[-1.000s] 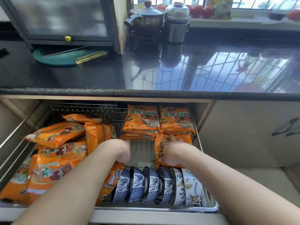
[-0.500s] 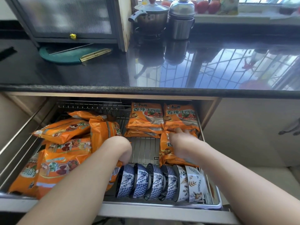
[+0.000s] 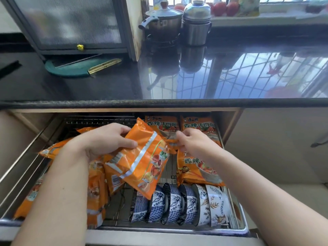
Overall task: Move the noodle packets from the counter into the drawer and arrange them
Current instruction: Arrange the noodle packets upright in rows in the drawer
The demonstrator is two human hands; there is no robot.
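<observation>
The open wire drawer (image 3: 177, 228) below the black counter (image 3: 106, 86) holds several orange noodle packets. My left hand (image 3: 106, 139) grips one orange packet (image 3: 142, 162), lifted and tilted with its back side up over the drawer's middle. My right hand (image 3: 193, 141) pinches that packet's upper right edge, above a flat packet (image 3: 197, 167) lying at the right. Two more packets (image 3: 181, 125) lie side by side at the back right. A loose pile of packets (image 3: 95, 190) fills the left side, partly hidden by my left arm.
A row of blue and white bowls (image 3: 179, 205) stands on edge along the drawer's front. On the counter sit a lidded pot (image 3: 163, 20), a steel container (image 3: 197, 23), a green cutting board (image 3: 71, 68) and a glass-door cabinet (image 3: 71, 23). Cupboard doors (image 3: 284, 144) flank the right.
My left hand has lifted a packet out of the left pile toward the middle. My right hand left the flat right packet and came up to the lifted packet's edge.
</observation>
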